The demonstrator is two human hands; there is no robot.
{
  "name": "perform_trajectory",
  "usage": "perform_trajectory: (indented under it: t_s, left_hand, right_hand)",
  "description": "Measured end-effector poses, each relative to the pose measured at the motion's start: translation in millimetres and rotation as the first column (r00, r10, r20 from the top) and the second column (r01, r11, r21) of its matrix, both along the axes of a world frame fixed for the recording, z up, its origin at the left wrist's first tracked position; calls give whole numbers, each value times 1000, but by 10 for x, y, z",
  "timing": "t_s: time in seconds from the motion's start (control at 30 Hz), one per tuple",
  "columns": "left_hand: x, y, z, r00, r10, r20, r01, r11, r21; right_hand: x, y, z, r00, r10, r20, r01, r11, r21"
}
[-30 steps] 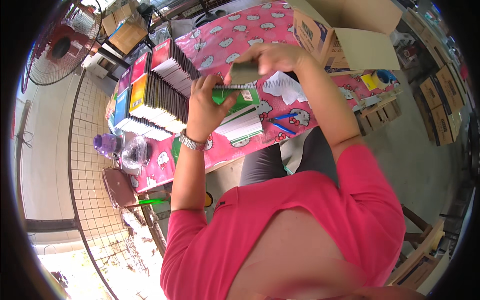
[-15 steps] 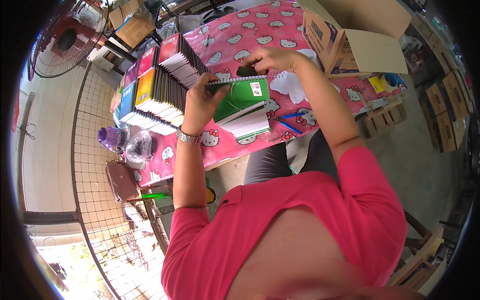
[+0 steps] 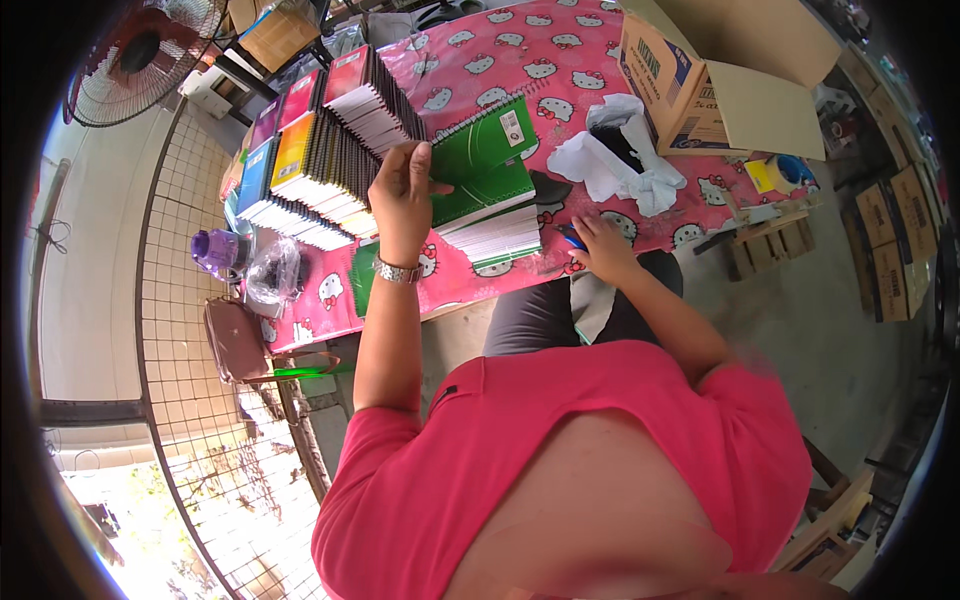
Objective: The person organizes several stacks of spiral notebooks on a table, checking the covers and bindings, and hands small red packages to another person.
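Note:
My left hand (image 3: 404,195) grips the lower left part of a green spiral notebook (image 3: 480,148), tilted up with its wire coil along the top edge. Beneath it lies a stack of green notebooks (image 3: 500,235), white page edges toward me. Another green cover (image 3: 362,282) shows partly behind my left wrist. My right hand (image 3: 604,250) is down on the table right of the stack, fingers closed over blue-handled pliers (image 3: 572,238), mostly hidden. A small dark piece (image 3: 551,190) lies beside the stack. Crumpled white paper (image 3: 590,165) holds dark strips (image 3: 622,148).
Stacks of red (image 3: 350,78), yellow (image 3: 295,160) and blue (image 3: 258,185) spiral notebooks stand at the left. An open cardboard box (image 3: 690,90) is at the back right, near tape rolls (image 3: 785,172). A purple-lidded bottle (image 3: 215,252) and clear plastic bag (image 3: 275,272) sit at the left edge.
My right hand has left the notebook's coil and come down onto the pliers. The dark piece it held now lies on the table. My left hand has tilted the notebook.

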State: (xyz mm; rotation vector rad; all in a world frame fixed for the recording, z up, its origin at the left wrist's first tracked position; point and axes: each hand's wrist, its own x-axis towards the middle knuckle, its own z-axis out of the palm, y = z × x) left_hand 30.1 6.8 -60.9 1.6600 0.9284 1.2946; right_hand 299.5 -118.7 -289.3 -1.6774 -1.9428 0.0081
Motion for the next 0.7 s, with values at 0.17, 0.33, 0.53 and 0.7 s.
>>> perform_trajectory:
  t_s: [0.17,0.33,0.53,0.7]
  left_hand:
    - [13,-7,-63,998,47,-31,-43,992,116]
    - [42,-91,-50,998,66,25,-67,996,62]
    - [21,-172,-179,994,106,32,-109,990,95]
    - [45,-197,-192,961,262,-89,-205,890,408]
  right_hand:
    - [-130,-6,737,914,-44,-403,112,983,147]
    - [-833,178,2049,910,265,-319,-115,901,419]
    - [-1013,383,2325,947,274,-168,-179,884,432]
    - [-905,390,2351,685,265,-679,-436,895,-91]
